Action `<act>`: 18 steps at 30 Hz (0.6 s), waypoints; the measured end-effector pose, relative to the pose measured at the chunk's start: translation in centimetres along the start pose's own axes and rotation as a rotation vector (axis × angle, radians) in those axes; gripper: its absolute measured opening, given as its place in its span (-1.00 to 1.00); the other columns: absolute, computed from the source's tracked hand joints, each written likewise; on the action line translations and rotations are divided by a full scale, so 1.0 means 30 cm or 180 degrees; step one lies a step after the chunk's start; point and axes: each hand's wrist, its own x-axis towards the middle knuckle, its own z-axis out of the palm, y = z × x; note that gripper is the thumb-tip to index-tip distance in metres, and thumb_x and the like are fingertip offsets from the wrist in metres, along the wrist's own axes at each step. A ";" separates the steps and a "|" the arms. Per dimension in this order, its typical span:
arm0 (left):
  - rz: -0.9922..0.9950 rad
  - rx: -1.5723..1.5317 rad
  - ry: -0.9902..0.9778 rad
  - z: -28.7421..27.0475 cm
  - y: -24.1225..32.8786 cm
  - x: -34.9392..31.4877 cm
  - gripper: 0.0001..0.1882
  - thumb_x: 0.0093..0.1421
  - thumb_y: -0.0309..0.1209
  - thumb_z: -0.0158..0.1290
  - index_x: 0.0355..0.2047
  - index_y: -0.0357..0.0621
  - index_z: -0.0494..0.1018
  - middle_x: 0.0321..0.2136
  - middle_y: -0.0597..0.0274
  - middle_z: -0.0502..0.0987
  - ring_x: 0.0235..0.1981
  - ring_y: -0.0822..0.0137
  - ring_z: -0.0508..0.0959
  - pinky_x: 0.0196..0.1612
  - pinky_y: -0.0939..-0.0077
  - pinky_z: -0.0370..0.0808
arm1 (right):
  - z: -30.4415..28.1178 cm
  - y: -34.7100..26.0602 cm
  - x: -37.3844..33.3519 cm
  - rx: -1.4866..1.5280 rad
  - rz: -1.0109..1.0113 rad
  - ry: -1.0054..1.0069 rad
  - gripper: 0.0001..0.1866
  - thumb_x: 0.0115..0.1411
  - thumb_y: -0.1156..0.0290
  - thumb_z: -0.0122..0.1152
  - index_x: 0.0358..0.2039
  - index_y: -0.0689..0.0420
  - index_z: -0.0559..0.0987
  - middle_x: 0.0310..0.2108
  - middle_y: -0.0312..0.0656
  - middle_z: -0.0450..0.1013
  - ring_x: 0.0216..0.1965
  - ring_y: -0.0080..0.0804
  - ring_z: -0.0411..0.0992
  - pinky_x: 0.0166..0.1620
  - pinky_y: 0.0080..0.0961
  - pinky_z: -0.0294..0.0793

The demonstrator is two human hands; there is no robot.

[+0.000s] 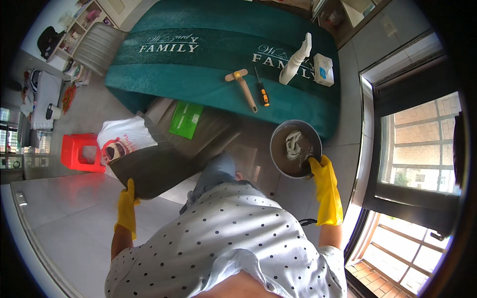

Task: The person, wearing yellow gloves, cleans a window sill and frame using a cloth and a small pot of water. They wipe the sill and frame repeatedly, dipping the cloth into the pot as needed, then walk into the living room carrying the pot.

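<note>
My right hand, in a yellow rubber glove, grips the rim of a round bucket. Murky brown water and a wet grey cloth are inside it. On the left, my left hand, also in a yellow glove, is closed at the near corner of a dark brown chair. Its fingers are partly hidden by the chair's edge. A white bag with a printed picture lies against the chair's far left side, and a green box sits beyond it.
A table with a green cloth stands ahead. On it are a wooden-handled mallet, a screwdriver, a white sock-like thing and a tissue box. A red stool is at left, a grey chair farther back, a window door at right.
</note>
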 end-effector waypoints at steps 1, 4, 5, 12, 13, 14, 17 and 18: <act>0.0054 -0.0128 0.0007 0.044 0.018 -0.001 0.00 0.21 0.54 -0.17 -0.33 -0.35 0.59 -0.66 0.13 0.55 -0.72 0.28 0.53 -0.63 0.41 0.42 | 0.000 -0.055 -0.033 0.0084 0.0021 0.0079 -0.56 0.32 0.10 0.18 0.03 0.18 0.59 -0.22 -0.13 0.62 -0.23 -0.32 0.55 -0.07 -0.44 0.46; 0.0309 -0.0489 -0.0383 0.166 0.102 0.068 0.00 0.21 0.55 -0.18 -0.37 -0.34 0.60 -0.66 0.13 0.56 -0.71 0.27 0.54 -0.65 0.41 0.42 | -0.037 -0.113 -0.043 -0.0229 0.0009 0.0019 -0.47 0.30 -0.02 0.13 0.10 0.12 0.57 -0.15 -0.09 0.64 -0.10 -0.16 0.59 0.06 -0.33 0.45; 0.0372 -0.0591 -0.0587 0.196 0.139 0.072 0.00 0.21 0.55 -0.18 -0.39 -0.34 0.60 -0.65 0.12 0.57 -0.71 0.26 0.55 -0.65 0.41 0.42 | -0.036 -0.107 -0.041 -0.0339 -0.0040 0.0081 -0.47 0.30 -0.02 0.13 0.09 0.12 0.57 -0.16 -0.10 0.64 -0.11 -0.17 0.59 0.05 -0.33 0.46; 0.0698 -0.0359 -0.1433 0.358 0.547 -0.040 -0.03 0.26 0.51 -0.22 -0.29 -0.29 0.66 -0.48 0.01 0.69 -0.49 0.24 0.66 -0.28 0.44 0.60 | 0.042 -0.332 -0.117 -0.0667 -0.0247 0.0181 -0.50 0.29 -0.01 0.15 0.03 0.14 0.59 -0.23 -0.10 0.62 -0.17 -0.20 0.59 0.00 -0.33 0.45; 0.0668 -0.0403 -0.1789 0.374 0.556 0.003 -0.04 0.28 0.48 -0.19 -0.22 -0.34 0.65 -0.44 -0.03 0.70 -0.48 0.20 0.66 -0.28 0.40 0.63 | 0.064 -0.389 -0.126 -0.0702 -0.0296 0.0143 -0.51 0.29 0.01 0.16 0.02 0.15 0.60 -0.25 -0.11 0.62 -0.20 -0.22 0.58 -0.03 -0.34 0.46; 0.0726 -0.0426 -0.2062 0.384 0.554 0.028 -0.03 0.29 0.48 -0.22 -0.18 -0.34 0.65 -0.43 -0.03 0.70 -0.44 0.20 0.67 -0.23 0.39 0.63 | 0.088 -0.444 -0.143 -0.0745 -0.0340 0.0095 -0.52 0.29 0.03 0.17 0.01 0.15 0.60 -0.27 -0.11 0.61 -0.23 -0.25 0.57 -0.06 -0.35 0.46; 0.1020 -0.0852 -0.2557 0.308 0.583 -0.024 -0.07 0.35 0.41 -0.25 -0.14 -0.34 0.64 -0.32 -0.05 0.70 -0.33 0.17 0.69 -0.12 0.42 0.60 | 0.160 -0.513 -0.121 -0.0653 -0.0479 -0.0142 -0.57 0.28 0.09 0.21 -0.03 0.19 0.60 -0.35 -0.12 0.58 -0.36 -0.33 0.53 -0.20 -0.40 0.46; 0.1206 -0.1025 -0.2564 0.245 0.577 -0.054 -0.08 0.37 0.40 -0.26 -0.11 -0.33 0.63 -0.27 -0.07 0.70 -0.30 0.17 0.69 -0.07 0.41 0.59 | 0.189 -0.535 -0.110 -0.0581 -0.0510 -0.0237 -0.58 0.28 0.12 0.22 -0.05 0.20 0.61 -0.38 -0.13 0.57 -0.41 -0.36 0.51 -0.27 -0.42 0.46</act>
